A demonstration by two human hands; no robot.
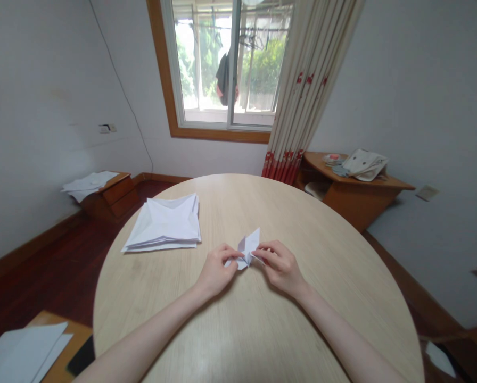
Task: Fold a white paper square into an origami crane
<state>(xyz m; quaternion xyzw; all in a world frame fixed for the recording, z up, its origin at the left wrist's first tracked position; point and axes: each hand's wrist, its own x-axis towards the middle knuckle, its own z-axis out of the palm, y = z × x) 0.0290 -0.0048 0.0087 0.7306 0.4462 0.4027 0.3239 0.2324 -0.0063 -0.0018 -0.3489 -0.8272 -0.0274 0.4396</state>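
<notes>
Between my two hands, near the middle of the round table point(230, 340), is a small piece of folded white paper point(252, 240) with pointed flaps standing up. My left hand point(220, 267) pinches its left side between thumb and fingers. On the other side, my right hand point(280, 265) has its fingers closed on the paper's right edge. The fingertips hide part of the folds. Left of my hands lies a stack of creased white paper sheets point(166, 218), slightly uneven at the edges.
More white sheets point(23, 351) and a dark flat object point(81, 357) rest on a low wooden surface at lower left. A small cabinet point(118, 197) with papers stands back left. A wooden desk point(354, 199) holding a white bag point(365, 164) is back right, beside the curtain point(302, 106).
</notes>
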